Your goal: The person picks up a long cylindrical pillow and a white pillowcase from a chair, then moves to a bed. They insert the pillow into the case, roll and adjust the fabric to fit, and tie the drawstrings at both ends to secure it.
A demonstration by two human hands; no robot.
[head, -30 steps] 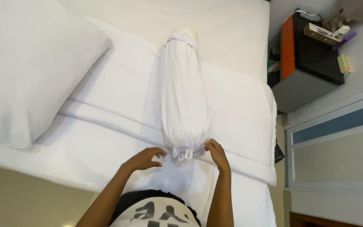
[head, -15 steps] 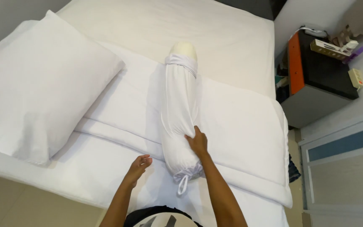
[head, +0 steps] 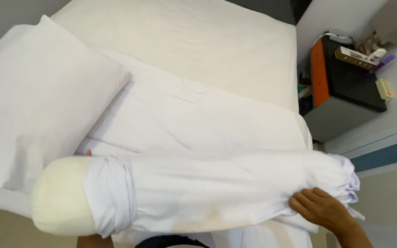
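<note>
The left hand (head: 93,239) is mostly hidden, seemingly beneath the bolster (head: 184,193).

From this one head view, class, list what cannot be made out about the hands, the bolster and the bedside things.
- Left hand: head view, almost wholly hidden beneath the bolster; grip cannot be told.
- Right hand: fingers lie on the gathered cover end; wrist cut off by the bottom edge.
- Bolster's underside: hidden by its own bulk.
- Small things on the black bedside cabinet: too small to identify.
- Pillow: left side cut off by the picture edge.
</note>
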